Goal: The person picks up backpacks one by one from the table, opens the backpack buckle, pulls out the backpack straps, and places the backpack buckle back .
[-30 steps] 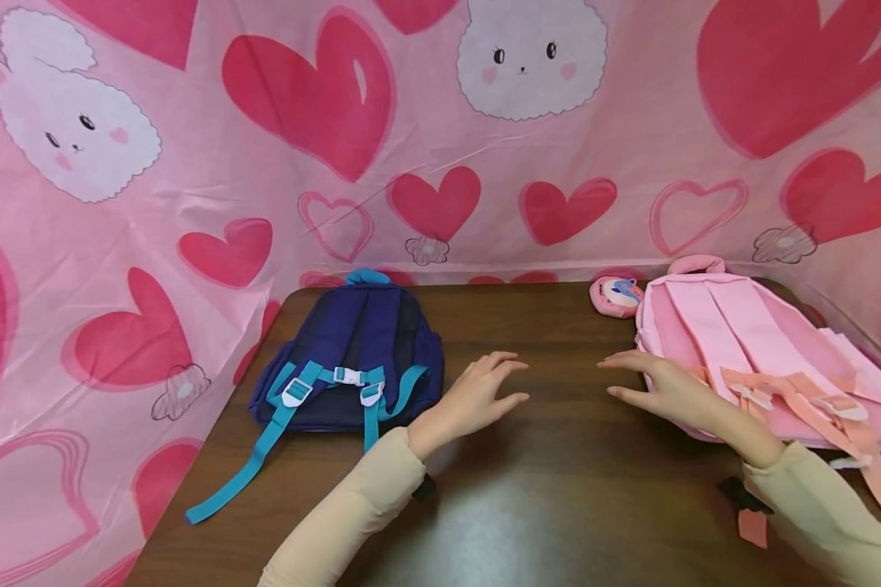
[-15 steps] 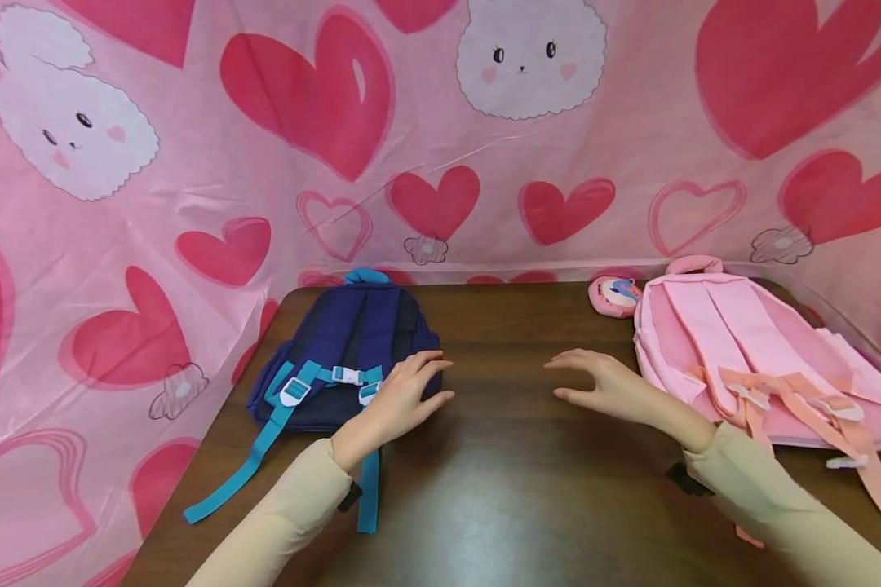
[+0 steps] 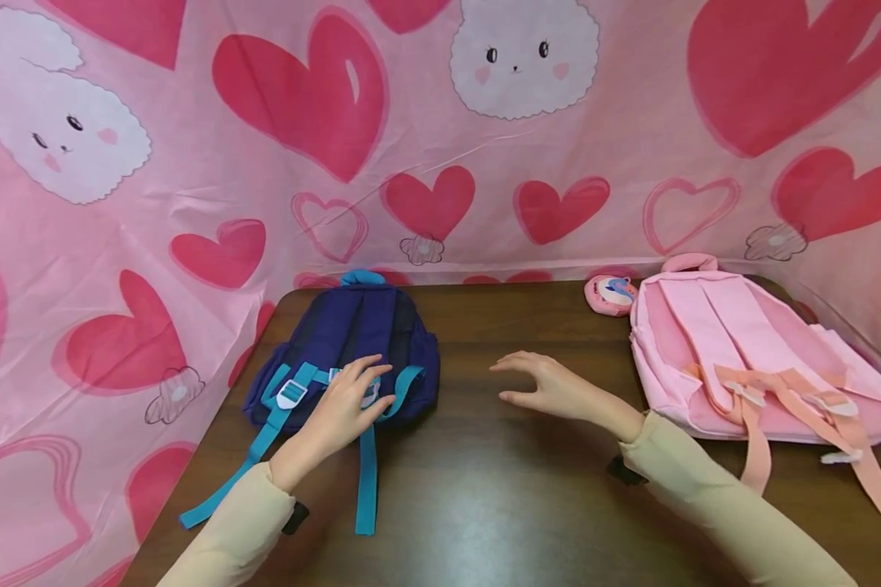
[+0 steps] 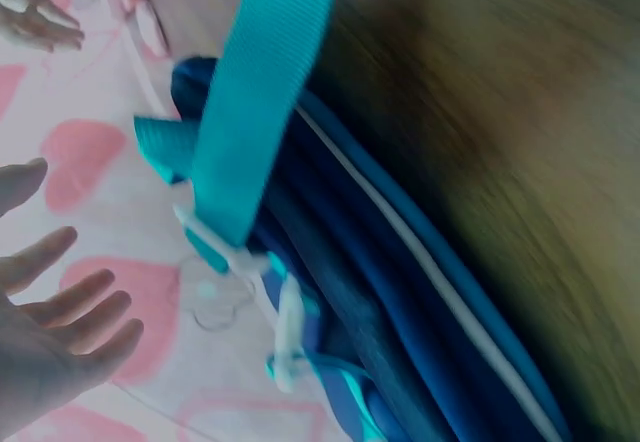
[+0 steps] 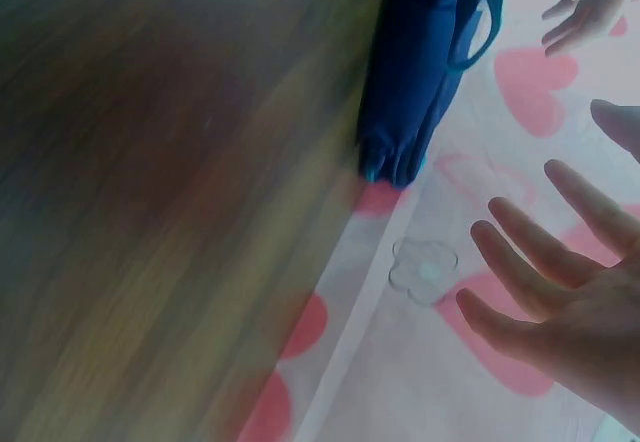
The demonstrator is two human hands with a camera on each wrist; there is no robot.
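A navy backpack with teal straps lies strap side up on the left of the table. Over its lower straps hovers my left hand, fingers spread and holding nothing; it overlaps the chest buckle in the head view. My right hand is above the table between the two bags, also holding nothing, with its fingers pointing left. To the right lies a pink backpack with peach straps. In the left wrist view, a teal strap crosses in front of the navy bag's bottom edge.
A small pink round pouch sits beside the pink backpack at the back. The brown wooden table meets a pink cloth backdrop printed with hearts and bunnies. Loose strap ends trail toward the front.
Both hands have moved left together: the left from right of the navy backpack to over it, the right away from the pink backpack. Both bags stay in place.
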